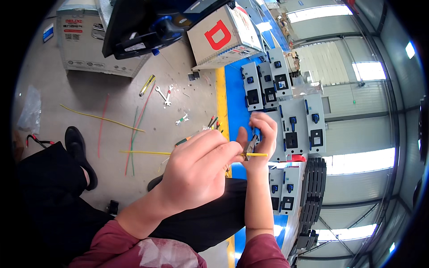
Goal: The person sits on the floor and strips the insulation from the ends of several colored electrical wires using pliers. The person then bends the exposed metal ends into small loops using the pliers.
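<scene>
My left hand (196, 167) pinches a thin yellow wire (257, 155) that runs level across the middle of the view. My right hand (261, 138) grips small pliers (250, 146), whose jaws close on that wire near its right end. Both hands meet just above my dark-trousered knees. Behind the hands lie rows of grey electrical boxes (304, 125) with blue handles.
Loose yellow, green and red wires (134, 125) and small wrenches (164, 94) lie scattered on the grey floor. A yellow stripe (221, 98) borders a blue floor area. Cardboard cartons (225, 38) stand at the back. My black shoe (78, 149) is at the left.
</scene>
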The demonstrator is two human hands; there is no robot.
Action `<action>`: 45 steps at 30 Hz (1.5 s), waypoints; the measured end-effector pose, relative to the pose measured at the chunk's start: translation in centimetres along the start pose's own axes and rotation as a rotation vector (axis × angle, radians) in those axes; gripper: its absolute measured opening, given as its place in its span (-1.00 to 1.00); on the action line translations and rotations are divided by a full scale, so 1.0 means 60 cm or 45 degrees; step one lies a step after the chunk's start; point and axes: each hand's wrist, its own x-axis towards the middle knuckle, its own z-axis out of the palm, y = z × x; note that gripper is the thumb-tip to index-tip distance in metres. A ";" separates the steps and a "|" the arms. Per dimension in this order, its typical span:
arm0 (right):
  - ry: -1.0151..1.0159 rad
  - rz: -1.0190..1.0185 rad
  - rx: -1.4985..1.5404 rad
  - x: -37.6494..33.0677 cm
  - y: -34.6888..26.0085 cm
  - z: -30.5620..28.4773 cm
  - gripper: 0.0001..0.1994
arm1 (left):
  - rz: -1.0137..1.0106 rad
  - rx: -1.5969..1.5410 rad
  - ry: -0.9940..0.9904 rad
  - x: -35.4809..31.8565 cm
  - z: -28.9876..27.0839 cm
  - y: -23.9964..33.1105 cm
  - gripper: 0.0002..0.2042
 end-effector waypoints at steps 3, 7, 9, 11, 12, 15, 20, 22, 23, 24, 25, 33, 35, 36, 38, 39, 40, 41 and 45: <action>0.024 -0.145 -0.147 0.009 0.025 -0.008 -0.47 | -0.007 -0.015 -0.133 -0.004 0.003 0.003 -0.81; 0.173 -0.299 -0.323 0.008 0.065 -0.023 -0.48 | -0.110 -0.275 -0.467 -0.020 0.020 -0.011 -0.89; 0.217 -0.373 -0.225 0.003 0.068 -0.016 -0.47 | -0.453 -0.553 -0.795 -0.015 0.020 -0.023 -0.97; 0.116 -0.398 -0.114 0.004 0.055 -0.016 -0.54 | -1.089 -0.860 -1.238 0.007 0.007 -0.030 -0.92; 0.068 -0.374 -0.063 0.011 0.046 -0.010 -0.58 | -1.123 -0.945 -1.334 0.007 0.007 -0.043 -0.85; -0.033 -0.294 0.006 0.015 0.036 -0.005 -0.67 | -1.169 -1.074 -1.502 0.004 0.007 -0.075 -0.86; -0.115 0.030 0.038 -0.029 0.072 -0.010 -0.63 | -0.680 -0.648 -1.069 0.006 0.004 -0.048 -0.92; -0.230 0.061 -0.056 -0.039 0.080 -0.022 -0.68 | -0.356 -0.425 -0.785 -0.001 0.017 -0.034 -0.92; -0.192 0.089 -0.056 -0.043 0.080 -0.021 -0.69 | -0.276 -0.333 -0.746 0.000 0.024 -0.035 -0.88; -0.155 0.118 -0.054 -0.045 0.074 -0.014 -0.71 | -0.199 -0.240 -0.706 -0.002 0.031 -0.038 -0.85; -0.118 0.147 -0.051 -0.046 0.068 -0.008 -0.72 | -0.121 -0.148 -0.665 -0.004 0.038 -0.041 -0.81; 0.108 0.394 0.322 -0.070 0.049 0.009 -0.72 | 0.035 0.033 -0.484 -0.017 0.077 -0.071 -0.61; 0.253 0.656 0.823 -0.067 0.033 0.001 -0.68 | 0.001 0.054 -0.473 -0.015 0.074 -0.083 -0.51; 0.365 0.818 0.982 -0.046 0.016 -0.011 -0.68 | -0.076 0.101 -0.525 -0.012 0.066 -0.088 -0.54; 0.557 1.035 1.306 -0.041 0.025 -0.044 -0.66 | -0.240 0.189 -0.638 -0.011 0.056 -0.098 -0.58; 0.645 1.147 1.497 -0.047 0.042 -0.060 -0.73 | -0.292 0.093 -0.609 -0.015 0.060 -0.105 -0.62; 0.673 1.336 1.449 -0.047 0.050 -0.070 -0.76 | -0.343 0.002 -0.576 -0.022 0.065 -0.114 -0.65; 0.694 1.525 1.397 -0.048 0.058 -0.079 -0.75 | -0.394 -0.087 -0.540 -0.023 0.064 -0.120 -0.69; 0.010 1.998 1.146 -0.083 0.081 -0.042 -0.71 | -0.749 -0.463 -0.606 -0.020 0.050 -0.137 -0.81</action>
